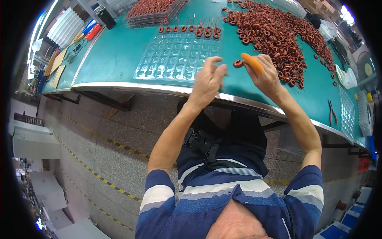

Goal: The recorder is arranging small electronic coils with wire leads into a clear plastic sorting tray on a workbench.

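Note:
My left hand [207, 81] is raised over the near right corner of a clear plastic tray [171, 59]. Its fingers are apart, slightly blurred, and nothing shows between them. In my right hand [266, 75] a small red ring-shaped coil [238, 63] is held at the fingertips. A smooth orange piece [253, 63] lies along that hand's index finger; whether it is a finger sleeve or a tool handle I cannot tell. Red ring coils [191, 28] with upright wire leads fill the tray's far row and part of the one nearer me.
A large heap of red ring coils [274, 36] covers the green table [111, 51] at the right. Stacked full trays [155, 12] stand at the back. Pliers [332, 113] and another clear tray [347, 113] lie far right. The table's metal edge [131, 85] runs before me.

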Available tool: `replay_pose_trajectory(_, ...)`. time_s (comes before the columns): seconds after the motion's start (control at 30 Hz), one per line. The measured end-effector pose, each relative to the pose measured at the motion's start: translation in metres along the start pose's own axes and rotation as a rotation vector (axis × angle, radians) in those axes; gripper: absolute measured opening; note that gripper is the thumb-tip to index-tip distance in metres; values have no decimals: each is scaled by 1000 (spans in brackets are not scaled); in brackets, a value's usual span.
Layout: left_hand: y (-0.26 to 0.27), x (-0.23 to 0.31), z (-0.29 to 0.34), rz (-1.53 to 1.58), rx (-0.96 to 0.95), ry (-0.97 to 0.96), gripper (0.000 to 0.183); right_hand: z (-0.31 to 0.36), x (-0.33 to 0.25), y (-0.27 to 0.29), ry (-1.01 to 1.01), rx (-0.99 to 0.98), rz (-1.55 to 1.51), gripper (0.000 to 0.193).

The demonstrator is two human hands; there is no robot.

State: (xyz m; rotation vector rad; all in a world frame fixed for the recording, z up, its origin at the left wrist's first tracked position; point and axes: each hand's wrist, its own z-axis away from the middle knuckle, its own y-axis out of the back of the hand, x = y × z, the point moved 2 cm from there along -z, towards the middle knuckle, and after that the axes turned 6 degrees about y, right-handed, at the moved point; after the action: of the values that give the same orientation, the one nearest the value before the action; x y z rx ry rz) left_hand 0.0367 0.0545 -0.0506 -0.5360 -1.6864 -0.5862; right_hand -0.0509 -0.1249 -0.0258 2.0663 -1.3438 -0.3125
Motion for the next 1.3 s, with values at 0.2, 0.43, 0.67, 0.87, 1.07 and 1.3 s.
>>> replay_pose_trajectory(0.2,-14,-4,-1,595,-271,158,29,-10,-31,15,-93,75,-102,46)
replay_pose_trajectory(0.43,-14,5,10,186,-275,-60,24,-8,-21,11,-1095,-18,-1172,37)
replay_pose_trajectory(0.67,-11,2,27,105,-279,-54,32,1,-25,7,-1098,-111,-1296,31)
replay_pose_trajectory(0.87,-15,0,29,146,-218,4,25,-5,-31,14,-498,-70,-322,18)
replay_pose_trajectory(1.07,-23,-2,11,-218,92,-344,20,-26,-70,21,42,32,205,12)
replay_pose_trajectory(1.3,-15,8,18,10,-102,-102,17,-4,-38,16,-495,44,-226,15)
